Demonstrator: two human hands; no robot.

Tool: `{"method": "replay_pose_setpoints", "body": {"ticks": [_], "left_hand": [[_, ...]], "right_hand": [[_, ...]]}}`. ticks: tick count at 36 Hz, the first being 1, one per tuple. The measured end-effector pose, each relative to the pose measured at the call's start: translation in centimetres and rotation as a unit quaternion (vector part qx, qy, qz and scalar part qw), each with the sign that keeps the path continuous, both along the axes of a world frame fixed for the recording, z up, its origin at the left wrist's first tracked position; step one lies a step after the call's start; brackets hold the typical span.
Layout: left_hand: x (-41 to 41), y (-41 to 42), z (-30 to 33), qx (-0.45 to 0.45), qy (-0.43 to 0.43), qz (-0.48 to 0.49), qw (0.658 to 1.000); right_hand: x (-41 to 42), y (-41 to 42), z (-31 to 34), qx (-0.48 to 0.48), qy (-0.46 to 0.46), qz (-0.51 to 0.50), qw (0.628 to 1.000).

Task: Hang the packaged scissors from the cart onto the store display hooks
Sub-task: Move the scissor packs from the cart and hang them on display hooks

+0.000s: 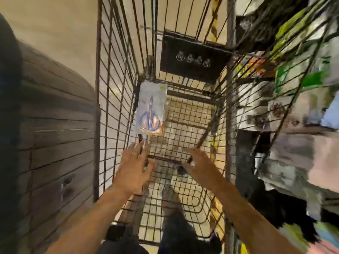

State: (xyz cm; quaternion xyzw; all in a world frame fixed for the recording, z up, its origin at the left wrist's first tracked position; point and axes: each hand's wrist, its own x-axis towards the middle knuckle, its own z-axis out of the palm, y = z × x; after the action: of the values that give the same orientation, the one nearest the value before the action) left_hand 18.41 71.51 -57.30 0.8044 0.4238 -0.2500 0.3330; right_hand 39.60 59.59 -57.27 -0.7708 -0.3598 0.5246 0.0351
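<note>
One packaged pair of scissors (150,110), blue handles on a pale card, lies at the bottom of the wire cart (117,107), against its left wall. My left hand (134,169) reaches down into the cart with its fingers spread, just below the package's near edge and holding nothing. My right hand (199,163) is also inside the cart, fingers extended, to the right of the package and apart from it. No display hooks are plainly visible; the picture is blurred.
A black plate with small symbols (192,57) hangs on the cart's far end. Store shelves with colourful packages (293,70) stand to the right of the cart. A grey panelled fixture (55,134) stands on the left. My legs show below the cart floor.
</note>
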Motion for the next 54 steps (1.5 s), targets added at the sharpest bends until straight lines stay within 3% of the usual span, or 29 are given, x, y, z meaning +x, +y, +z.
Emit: {"method": "replay_pose_setpoints", "body": {"ticks": [7, 12, 19, 24, 31, 36, 47, 54], "left_hand": [[-0.6, 0.8, -5.9, -0.010, 0.027, 0.024, 0.999], [-0.9, 0.2, -7.4, -0.022, 0.018, 0.063, 0.998], [0.2, 1.3, -6.3, -0.049, -0.021, 0.116, 0.992], [0.9, 2.4, -5.8, -0.044, -0.007, 0.107, 0.993], [1.4, 2.1, -6.9, -0.041, 0.023, 0.101, 0.994], [2.3, 2.8, -6.3, -0.043, -0.042, 0.162, 0.985], [7.4, 5.7, -12.3, 0.044, -0.108, 0.306, 0.945], [10.4, 7.9, -15.8, 0.075, 0.006, 0.342, 0.937]], "right_hand": [[-0.5, 5.6, -7.6, -0.025, -0.007, 0.003, 1.000], [-2.2, 10.1, -12.5, 0.046, -0.035, -0.038, 0.998], [-4.8, 16.2, -15.7, 0.071, -0.054, -0.222, 0.971], [-5.9, 18.3, -16.6, 0.057, -0.094, -0.234, 0.966], [-4.5, 17.5, -15.9, 0.096, 0.006, -0.280, 0.955], [-2.6, 14.3, -13.5, 0.107, 0.082, -0.301, 0.944], [2.5, 4.0, -10.1, 0.137, -0.024, -0.364, 0.921], [2.8, 2.2, -10.7, 0.150, -0.027, -0.417, 0.896]]}}
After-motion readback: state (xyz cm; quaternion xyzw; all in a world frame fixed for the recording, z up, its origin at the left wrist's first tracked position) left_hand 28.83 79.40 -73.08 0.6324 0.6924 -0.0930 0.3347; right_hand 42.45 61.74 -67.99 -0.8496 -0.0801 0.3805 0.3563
